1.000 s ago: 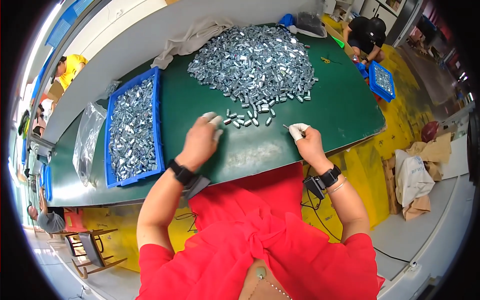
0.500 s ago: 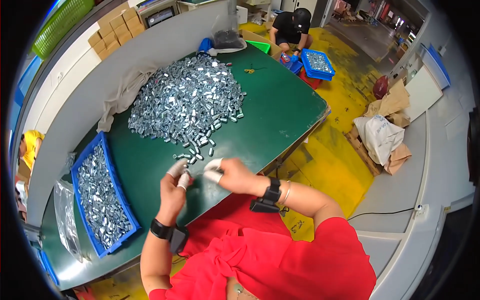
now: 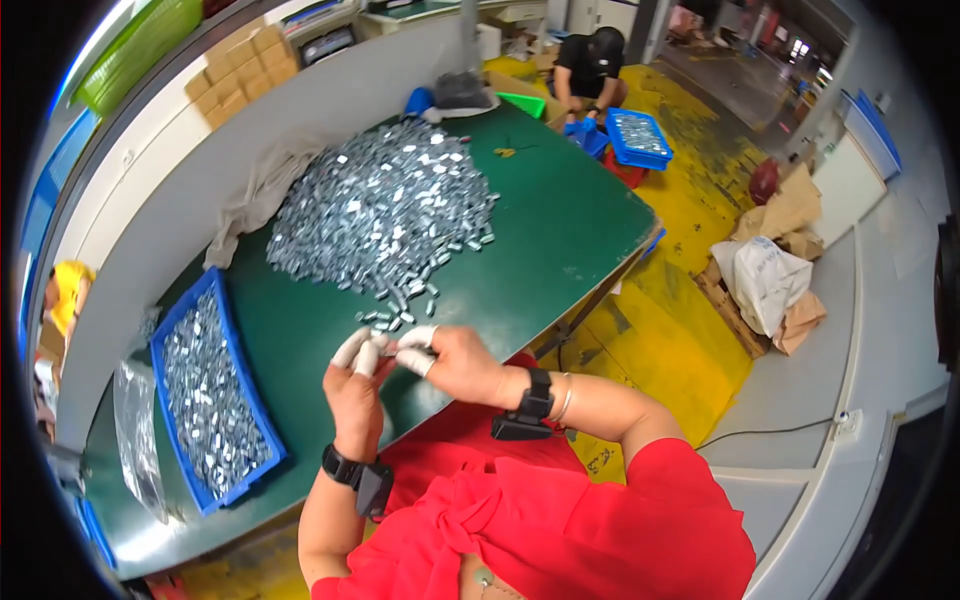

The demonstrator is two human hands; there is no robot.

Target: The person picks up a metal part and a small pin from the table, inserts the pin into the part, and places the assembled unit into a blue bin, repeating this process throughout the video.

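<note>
My left hand [image 3: 354,396] and my right hand [image 3: 460,366] meet fingertip to fingertip over the near edge of the green table. White finger covers sit on the thumbs and forefingers of both. Each hand is closed in a pinch, and what lies between the fingertips is mostly hidden and too small to name. Just beyond them a few loose metal pieces [image 3: 393,321], short and cylinder-like, lie on the tabletop. These trail off a large heap of the same shiny pieces [image 3: 385,205]. A blue tray [image 3: 277,452] full of similar pieces stands left of my left hand.
The green table [image 3: 555,235] ends at a worn right corner. A clear plastic bag [image 3: 137,435] lies left of the tray. Grey cloth [image 3: 262,190] lines the low wall behind the heap. A person in black [image 3: 588,75] crouches beyond the table near a blue crate [image 3: 640,155].
My right hand has moved left to meet my left hand, closing the gap between them. The crouching person's arms have shifted a little.
</note>
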